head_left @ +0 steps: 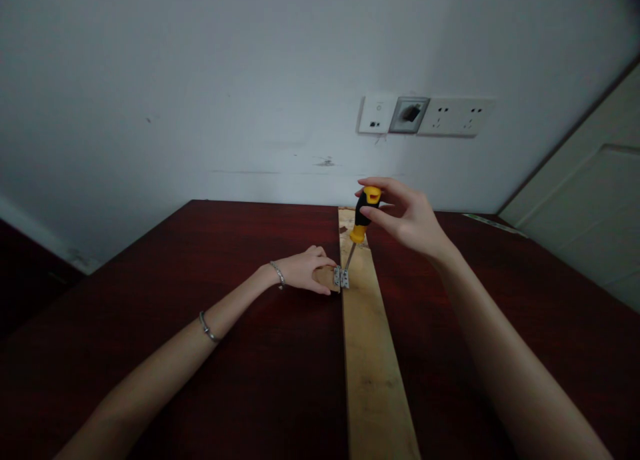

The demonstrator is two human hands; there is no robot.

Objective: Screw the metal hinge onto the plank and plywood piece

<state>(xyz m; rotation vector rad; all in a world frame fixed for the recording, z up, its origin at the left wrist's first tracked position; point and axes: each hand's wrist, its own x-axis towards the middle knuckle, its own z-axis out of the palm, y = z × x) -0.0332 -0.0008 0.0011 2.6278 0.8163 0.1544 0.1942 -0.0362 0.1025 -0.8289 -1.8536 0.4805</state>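
A yellow-and-black screwdriver (pixel 361 211) is gripped by its handle in my right hand (pixel 407 217), its shaft slanting down to a small metal hinge (pixel 341 277). One leaf of the hinge lies on a long wooden board (pixel 370 360); the other lies on a small wooden block (pixel 325 277) beside the board's left edge. My left hand (pixel 305 270) is closed around that block, thumb on the near side and fingers on the far side. The screwdriver's tip meets the hinge leaf on the board; any screw there is too small to make out.
The board rests on a dark red wooden tabletop (pixel 240 247), running from the near edge of view toward the wall. On the white wall behind are a socket panel (pixel 453 117) and a plugged-in black adapter (pixel 412 113). A pale panelled door (pixel 590 193) stands at right.
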